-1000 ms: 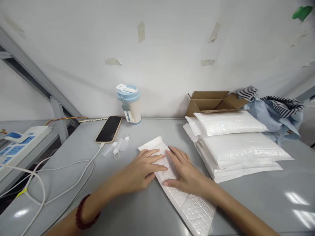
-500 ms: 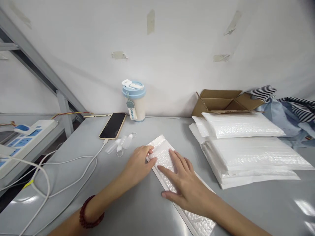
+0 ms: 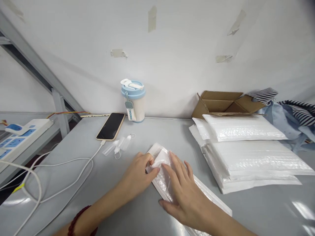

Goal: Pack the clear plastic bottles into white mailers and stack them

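Note:
A white bubble mailer (image 3: 162, 183) lies slanted across the grey table in front of me. Close to its far end a corner of white film or flap (image 3: 162, 158) is raised and bent up. My left hand (image 3: 140, 173) pinches the mailer's left edge by this raised part, thumb and forefinger drawn together; exactly which layer it grips I cannot tell. My right hand (image 3: 183, 193) rests on the mailer with fingers spread, its fingertips beside the raised flap. Both forearms cover part of the mailer's near end.
A stack of white bubble mailers (image 3: 256, 157) sits at right, before an open cardboard box (image 3: 221, 101) and striped blue cloth (image 3: 283, 114). Toward the left are a cup (image 3: 137, 105), a phone (image 3: 111, 126), small clear bottles (image 3: 120, 144), white cables (image 3: 81, 160) and a power strip (image 3: 22, 141).
The white flap at the mailer's far end has come up beside my left fingers; earlier it lay flat. Both hands have shifted only slightly, and the view has moved a little.

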A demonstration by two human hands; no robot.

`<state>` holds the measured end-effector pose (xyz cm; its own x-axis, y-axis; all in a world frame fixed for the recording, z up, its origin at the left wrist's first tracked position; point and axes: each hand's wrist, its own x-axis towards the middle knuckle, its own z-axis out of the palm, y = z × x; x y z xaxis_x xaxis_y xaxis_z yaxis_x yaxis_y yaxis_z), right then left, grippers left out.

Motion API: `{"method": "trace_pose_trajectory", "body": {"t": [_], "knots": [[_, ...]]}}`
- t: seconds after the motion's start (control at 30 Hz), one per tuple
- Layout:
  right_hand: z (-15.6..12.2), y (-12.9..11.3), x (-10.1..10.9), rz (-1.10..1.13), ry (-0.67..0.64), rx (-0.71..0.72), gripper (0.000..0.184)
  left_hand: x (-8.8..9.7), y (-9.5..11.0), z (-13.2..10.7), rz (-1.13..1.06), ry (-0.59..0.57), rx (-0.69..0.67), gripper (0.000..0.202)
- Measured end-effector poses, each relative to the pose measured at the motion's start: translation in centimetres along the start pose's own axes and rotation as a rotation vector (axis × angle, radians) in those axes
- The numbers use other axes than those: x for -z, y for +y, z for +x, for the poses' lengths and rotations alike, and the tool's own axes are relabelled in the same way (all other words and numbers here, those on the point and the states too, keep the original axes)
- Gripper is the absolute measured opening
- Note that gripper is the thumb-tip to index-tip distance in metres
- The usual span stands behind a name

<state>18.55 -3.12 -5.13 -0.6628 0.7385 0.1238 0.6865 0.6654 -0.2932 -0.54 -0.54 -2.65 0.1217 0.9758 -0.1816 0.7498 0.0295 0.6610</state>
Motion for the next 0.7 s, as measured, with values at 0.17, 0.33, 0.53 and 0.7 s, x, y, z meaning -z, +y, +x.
{"method": "trace_pose_trajectory", "body": {"t": [0.17, 0.33, 0.53, 0.7], "knots": [[-0.1, 0.0, -0.4, -0.075, 0.118, -0.064, 0.071, 0.0, 0.4, -0.4, -0.103, -0.009, -0.054, 0.014], [0.0, 0.5, -0.1, -0.089, 0.131, -0.084, 0.074, -0.1, 0.2, -0.3, -0.134, 0.034, -0.045, 0.015], [-0.2, 0.4, 0.3, -0.038, 0.059, -0.022, 0.076, 0.3, -0.2, 0.5, -0.178, -0.031, -0.054, 0.020], [-0.1, 0.4, 0.3, -0.054, 0.070, -0.002, 0.078, 0.8, -0.1, 0.7, -0.546, -0.254, -0.035, 0.021]]}}
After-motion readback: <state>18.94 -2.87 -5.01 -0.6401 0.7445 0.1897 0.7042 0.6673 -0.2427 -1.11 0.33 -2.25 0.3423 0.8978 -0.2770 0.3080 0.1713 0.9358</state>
